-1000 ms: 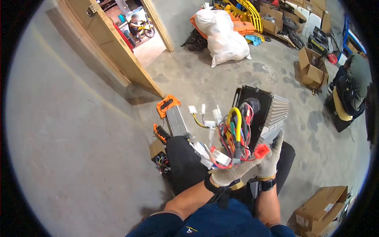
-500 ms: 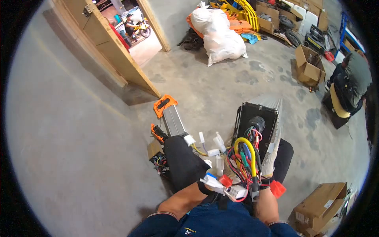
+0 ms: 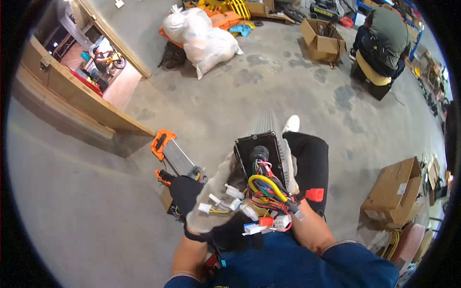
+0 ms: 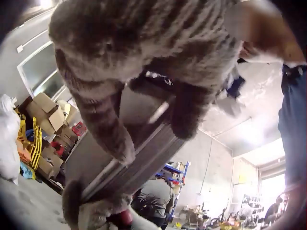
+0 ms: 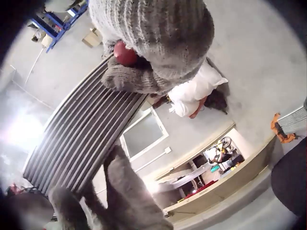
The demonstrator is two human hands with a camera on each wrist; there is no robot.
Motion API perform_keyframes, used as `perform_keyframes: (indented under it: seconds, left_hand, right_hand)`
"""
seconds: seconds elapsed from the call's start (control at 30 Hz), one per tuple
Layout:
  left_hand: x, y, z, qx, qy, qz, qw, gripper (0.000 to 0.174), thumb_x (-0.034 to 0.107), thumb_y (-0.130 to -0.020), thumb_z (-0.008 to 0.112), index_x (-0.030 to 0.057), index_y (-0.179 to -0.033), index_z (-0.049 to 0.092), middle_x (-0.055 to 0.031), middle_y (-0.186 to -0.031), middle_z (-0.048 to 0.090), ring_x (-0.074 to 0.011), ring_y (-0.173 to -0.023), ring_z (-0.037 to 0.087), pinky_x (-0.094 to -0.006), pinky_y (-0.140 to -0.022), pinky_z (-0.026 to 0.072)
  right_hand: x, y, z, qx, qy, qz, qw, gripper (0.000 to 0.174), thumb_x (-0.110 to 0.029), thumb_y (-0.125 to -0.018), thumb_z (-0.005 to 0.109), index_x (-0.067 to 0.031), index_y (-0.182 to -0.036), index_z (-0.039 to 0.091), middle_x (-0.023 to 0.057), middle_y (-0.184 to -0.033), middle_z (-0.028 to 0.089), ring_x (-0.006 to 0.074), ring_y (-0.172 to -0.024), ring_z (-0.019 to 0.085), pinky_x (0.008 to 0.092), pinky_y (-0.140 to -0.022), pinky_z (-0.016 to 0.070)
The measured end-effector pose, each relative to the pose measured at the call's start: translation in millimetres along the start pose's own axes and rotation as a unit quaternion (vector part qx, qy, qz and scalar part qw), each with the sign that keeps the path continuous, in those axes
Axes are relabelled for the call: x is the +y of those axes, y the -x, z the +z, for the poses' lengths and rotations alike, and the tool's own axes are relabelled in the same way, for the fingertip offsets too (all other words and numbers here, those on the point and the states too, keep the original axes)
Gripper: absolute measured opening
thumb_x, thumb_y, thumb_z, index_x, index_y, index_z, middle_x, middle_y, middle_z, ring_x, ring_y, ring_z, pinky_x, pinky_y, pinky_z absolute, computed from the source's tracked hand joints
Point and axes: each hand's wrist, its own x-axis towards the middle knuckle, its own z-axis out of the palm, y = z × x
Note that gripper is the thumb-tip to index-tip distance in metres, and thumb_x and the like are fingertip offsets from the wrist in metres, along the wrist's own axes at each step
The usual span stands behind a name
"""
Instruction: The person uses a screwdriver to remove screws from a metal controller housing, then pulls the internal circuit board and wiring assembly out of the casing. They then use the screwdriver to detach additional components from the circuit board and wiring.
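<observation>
A motor controller (image 3: 245, 152), a finned metal box with a black end plate, is held above my lap with that plate facing me. Its wire bundle (image 3: 266, 189) spills towards my waist, with a thick yellow cable, white plugs (image 3: 234, 191) and a red connector (image 3: 314, 194). My gloved left hand (image 3: 216, 182) holds the left side; in the left wrist view its fingers (image 4: 112, 136) reach across the box. My gloved right hand (image 5: 153, 45) grips the finned side, mostly hidden behind the box in the head view. A small dark red rounded thing (image 5: 125, 53) shows among its fingers.
Another finned unit (image 3: 178, 158) with an orange end lies on the floor by my left knee. Ahead are white sacks (image 3: 206, 41) and a cardboard box (image 3: 322, 41). A wooden door (image 3: 86, 91) stands at left, a crouching person (image 3: 384, 43) at right, and another carton (image 3: 391, 192) nearer.
The controller has moved from over my right thigh to between my legs, its plate turned towards me. My left hand has moved from under the wires to its left side. The head view has swung right.
</observation>
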Motion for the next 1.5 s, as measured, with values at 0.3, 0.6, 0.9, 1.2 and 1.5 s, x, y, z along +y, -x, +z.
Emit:
perform_keyframes:
  seconds: [0.3,0.6,0.9,1.2,1.5]
  left_hand:
    - [-13,-1,-37,-0.093,0.373,-0.295,0.875,0.131,0.099,-0.088,0.04,-0.007,-0.165,0.037,-0.023,-0.152,0.061,-0.0337,-0.132,0.067,-0.049,-0.108,0.0577]
    - [-49,9,-17,-0.048,0.336,-0.358,0.87,0.097,0.076,-0.101,0.056,-0.0012,-0.159,0.051,-0.012,-0.147,0.067,-0.0203,-0.139,0.061,-0.0376,-0.117,0.0489]
    - [-59,6,16,0.064,0.431,-0.334,0.836,0.045,0.019,-0.103,0.077,-0.0011,-0.141,0.065,-0.0104,-0.126,0.077,-0.0213,-0.11,0.078,-0.0386,-0.095,0.0653]
    - [-84,23,20,0.113,0.504,-0.301,0.801,0.055,0.016,-0.1,0.08,-0.0009,-0.148,0.058,-0.0148,-0.136,0.074,-0.0285,-0.122,0.075,-0.0455,-0.104,0.0644]
    - [-102,32,9,0.161,0.535,-0.284,0.779,0.046,0.017,-0.102,0.078,-0.0007,-0.142,0.063,-0.0154,-0.138,0.073,-0.0308,-0.124,0.074,-0.0477,-0.104,0.0655]
  right_hand:
    - [-37,-6,-31,0.146,0.159,-0.054,0.975,0.045,-0.044,-0.106,0.072,-0.0136,-0.139,0.072,0.0069,-0.126,0.079,0.0273,-0.111,0.076,0.0499,-0.103,0.062]
    - [-67,-37,35,0.156,0.409,0.036,0.898,0.044,-0.036,-0.103,0.077,-0.0057,-0.134,0.069,0.006,-0.108,0.08,0.0177,-0.086,0.078,0.0373,-0.077,0.067]
    - [-44,-71,91,0.032,0.64,0.096,0.762,0.051,-0.046,-0.098,0.081,-0.0073,-0.129,0.069,-0.0009,-0.097,0.075,0.0069,-0.076,0.07,0.0253,-0.062,0.0572]
    - [-30,-92,98,0.055,0.695,0.122,0.707,0.05,-0.047,-0.1,0.079,-0.0051,-0.126,0.07,-0.0007,-0.095,0.072,0.0069,-0.071,0.066,0.0255,-0.056,0.0523]
    - [-17,-121,99,0.051,0.68,0.127,0.72,0.043,-0.048,-0.098,0.082,-0.0094,-0.112,0.07,-0.0031,-0.09,0.068,0.0065,-0.07,0.057,0.0274,-0.056,0.0436]
